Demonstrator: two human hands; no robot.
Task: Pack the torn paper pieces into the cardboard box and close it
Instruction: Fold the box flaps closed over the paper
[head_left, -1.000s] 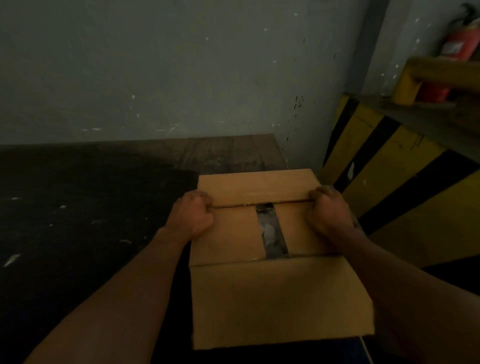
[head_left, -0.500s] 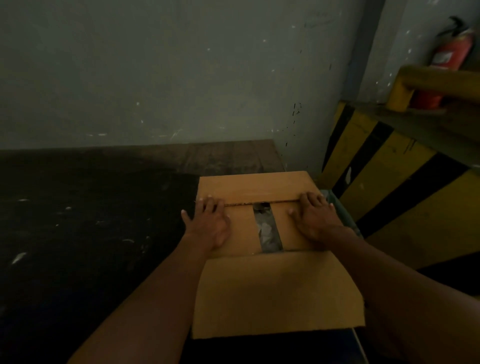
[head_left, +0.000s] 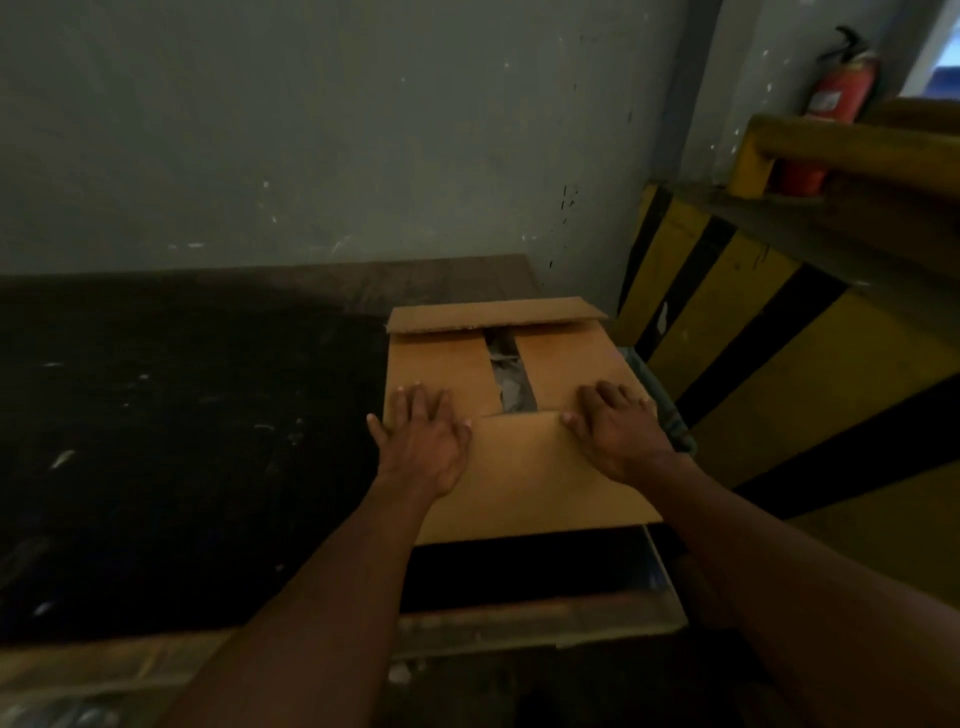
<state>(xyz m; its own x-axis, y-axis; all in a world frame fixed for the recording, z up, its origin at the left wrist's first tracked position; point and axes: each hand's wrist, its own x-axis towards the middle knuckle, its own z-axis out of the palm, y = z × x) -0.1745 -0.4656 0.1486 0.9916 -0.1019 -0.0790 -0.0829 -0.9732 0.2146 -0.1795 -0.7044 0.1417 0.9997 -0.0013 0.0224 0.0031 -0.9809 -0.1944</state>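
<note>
A brown cardboard box (head_left: 524, 483) stands on the dark table (head_left: 182, 441) near its right end. Its two side flaps lie folded in, with a narrow gap between them where pale torn paper pieces (head_left: 509, 382) show. The near flap is folded over the top; the far flap (head_left: 488, 314) sticks up slightly, loose. My left hand (head_left: 421, 441) lies flat with spread fingers at the near flap's left corner. My right hand (head_left: 621, 434) presses flat at its right corner.
A grey wall rises right behind the table. A yellow and black striped barrier (head_left: 769, 343) stands close on the right, with a red fire extinguisher (head_left: 836, 98) beyond it. A grey-green cloth (head_left: 665, 410) lies beside the box's right side.
Both hands left the far flap and slid back toward me onto the near flap, which came down over the box top. The far flap sprang up a little, lengthening the visible gap.
</note>
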